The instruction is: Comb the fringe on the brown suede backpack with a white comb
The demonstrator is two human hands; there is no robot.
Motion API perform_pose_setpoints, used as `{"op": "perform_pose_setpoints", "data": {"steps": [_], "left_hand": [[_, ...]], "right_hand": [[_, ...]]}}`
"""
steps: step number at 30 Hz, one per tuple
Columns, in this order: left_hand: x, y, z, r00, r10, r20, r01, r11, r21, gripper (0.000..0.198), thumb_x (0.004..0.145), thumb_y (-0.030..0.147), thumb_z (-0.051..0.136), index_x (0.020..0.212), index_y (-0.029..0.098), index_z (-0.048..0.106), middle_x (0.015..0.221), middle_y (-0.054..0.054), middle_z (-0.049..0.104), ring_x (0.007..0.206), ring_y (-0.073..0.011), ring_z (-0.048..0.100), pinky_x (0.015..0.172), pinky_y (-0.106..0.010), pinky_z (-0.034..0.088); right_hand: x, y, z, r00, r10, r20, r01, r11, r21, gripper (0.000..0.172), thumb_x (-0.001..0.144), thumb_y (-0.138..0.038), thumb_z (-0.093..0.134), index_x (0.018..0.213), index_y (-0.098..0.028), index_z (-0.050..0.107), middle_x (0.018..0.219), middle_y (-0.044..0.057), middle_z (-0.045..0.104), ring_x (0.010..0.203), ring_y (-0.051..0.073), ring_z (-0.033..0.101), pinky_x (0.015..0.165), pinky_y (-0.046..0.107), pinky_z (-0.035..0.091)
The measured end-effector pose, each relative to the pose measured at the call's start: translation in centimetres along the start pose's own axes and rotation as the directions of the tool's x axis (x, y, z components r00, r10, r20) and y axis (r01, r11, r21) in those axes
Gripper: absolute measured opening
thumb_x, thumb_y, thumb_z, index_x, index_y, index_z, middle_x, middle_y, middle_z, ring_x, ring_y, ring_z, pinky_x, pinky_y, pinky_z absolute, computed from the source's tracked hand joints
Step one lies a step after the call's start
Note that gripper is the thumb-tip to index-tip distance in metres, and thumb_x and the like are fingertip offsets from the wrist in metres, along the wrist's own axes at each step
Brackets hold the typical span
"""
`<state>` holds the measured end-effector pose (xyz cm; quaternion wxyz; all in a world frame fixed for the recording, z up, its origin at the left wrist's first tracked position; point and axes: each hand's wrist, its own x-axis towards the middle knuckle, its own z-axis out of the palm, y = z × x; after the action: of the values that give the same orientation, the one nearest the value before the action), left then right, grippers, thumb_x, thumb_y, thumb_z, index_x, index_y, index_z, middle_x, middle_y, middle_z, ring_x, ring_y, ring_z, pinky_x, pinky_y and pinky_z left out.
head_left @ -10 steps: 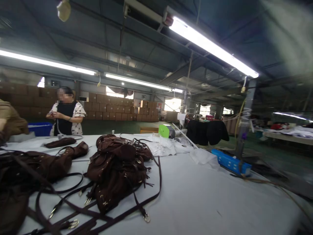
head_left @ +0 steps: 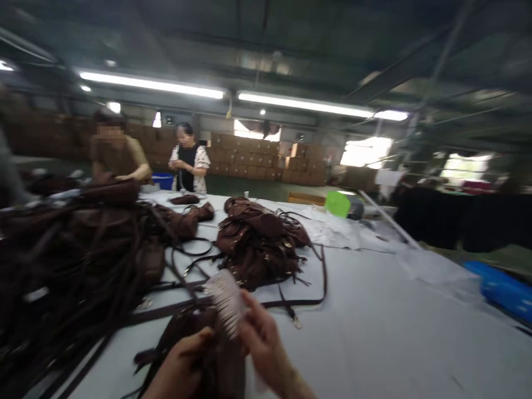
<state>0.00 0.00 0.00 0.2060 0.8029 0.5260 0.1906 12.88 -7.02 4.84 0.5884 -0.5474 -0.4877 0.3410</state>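
Combing a brown bag at the bottom of the frame.
The white surface (head_left: 374, 332) carries heaps of bags; low centre, the left hand (head_left: 183, 368) grips the brown bag (head_left: 216, 354), the right hand (head_left: 261, 338) is closed on a white comb (head_left: 226, 299). I judge the next stroke needs steady holding.

Left hand (head_left: 183, 368) cut off by bottom edge; bag pile (head_left: 62, 249) blurred; right palm hidden.

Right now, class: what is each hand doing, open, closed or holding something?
Left hand: closed on the brown bag.
Right hand: closed on the white brush.
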Motion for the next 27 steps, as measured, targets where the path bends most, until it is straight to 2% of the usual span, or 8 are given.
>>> {"op": "perform_pose_setpoints", "data": {"steps": [3,6,8,11,15,19,22,27], "left_hand": [[-0.3,-3.4,-1.2,0.991,0.123,0.058,-0.097,0.938,-0.333,0.014,0.082,0.014,0.054,0.081,0.016,0.068,0.066,0.003,0.056,0.065,-0.0135,0.051,0.067,-0.022,0.048],[0.4,-4.5,-2.0,0.991,0.129,-0.034,-0.119,0.736,-0.666,0.027,0.091,0.035,0.048,0.073,0.017,0.057,0.065,0.003,0.050,0.064,-0.0123,0.047,0.061,-0.021,0.040],[1.1,-4.5,-2.6,0.997,0.051,-0.057,-0.077,0.673,-0.736,0.038,0.089,0.049,0.049,0.071,0.017,0.055,0.065,0.003,0.048,0.064,-0.0121,0.045,0.062,-0.022,0.039],[1.6,-4.2,-3.8,0.998,0.028,-0.047,-0.054,0.629,-0.776,0.041,0.087,0.054,0.052,0.073,0.016,0.056,0.066,0.003,0.048,0.064,-0.0115,0.043,0.061,-0.022,0.037],[1.6,-3.1,-5.9,0.979,0.201,-0.015,-0.148,0.667,-0.730,0.040,0.089,0.051,0.049,0.073,0.015,0.055,0.066,0.003,0.052,0.063,-0.0107,0.045,0.061,-0.022,0.037],[1.8,-1.2,-8.2,0.896,0.438,0.077,-0.341,0.787,-0.514,0.039,0.091,0.044,0.047,0.064,0.016,0.054,0.057,0.005,0.045,0.055,-0.0084,0.039,0.052,-0.021,0.028],[2.5,-0.1,-9.5,0.832,0.543,0.109,-0.474,0.800,-0.367,0.038,0.091,0.039,0.048,0.062,0.016,0.055,0.054,0.005,0.042,0.052,-0.0077,0.036,0.051,-0.022,0.024],[4.1,0.6,-10.5,0.803,0.585,0.116,-0.548,0.801,-0.241,0.034,0.091,0.038,0.050,0.070,0.015,0.066,0.056,0.004,0.051,0.052,-0.0075,0.041,0.051,-0.021,0.027]], "right_hand": [[1.7,-0.4,-1.2,0.995,0.082,-0.051,-0.074,0.986,0.152,0.071,0.077,-0.046,0.063,0.137,-0.015,0.041,0.066,-0.004,0.057,0.049,0.011,0.046,0.046,0.024,0.036],[2.2,0.9,-1.9,0.979,0.201,-0.026,-0.195,0.968,0.155,0.076,0.073,-0.044,0.065,0.135,-0.009,0.039,0.062,-0.003,0.059,0.043,0.011,0.045,0.042,0.023,0.035],[1.6,2.4,-1.9,0.967,0.255,0.007,-0.254,0.959,0.124,0.076,0.071,-0.043,0.064,0.134,-0.008,0.038,0.058,-0.004,0.058,0.039,0.010,0.044,0.039,0.022,0.032],[0.4,4.5,-1.6,0.954,0.289,0.082,-0.293,0.956,0.035,0.074,0.072,-0.047,0.060,0.131,-0.007,0.040,0.054,-0.006,0.056,0.034,0.010,0.041,0.035,0.022,0.029],[0.9,5.1,-1.9,0.942,0.291,0.170,-0.275,0.955,-0.108,0.066,0.077,-0.048,0.052,0.130,-0.009,0.045,0.053,-0.007,0.054,0.034,0.009,0.040,0.034,0.022,0.029],[4.0,3.3,-2.5,0.942,0.225,0.248,-0.162,0.955,-0.248,0.062,0.079,-0.036,0.049,0.135,-0.010,0.045,0.055,-0.007,0.053,0.039,0.009,0.042,0.037,0.021,0.033],[6.0,1.7,-1.8,0.917,0.200,0.344,-0.112,0.959,-0.261,0.057,0.072,-0.021,0.052,0.128,-0.015,0.054,0.054,-0.008,0.053,0.041,0.008,0.043,0.039,0.019,0.032],[5.9,0.3,0.6,0.742,0.247,0.623,-0.141,0.966,-0.215,0.033,0.064,-0.013,0.050,0.091,-0.017,0.070,0.051,-0.007,0.054,0.041,0.008,0.045,0.040,0.019,0.032]]}}
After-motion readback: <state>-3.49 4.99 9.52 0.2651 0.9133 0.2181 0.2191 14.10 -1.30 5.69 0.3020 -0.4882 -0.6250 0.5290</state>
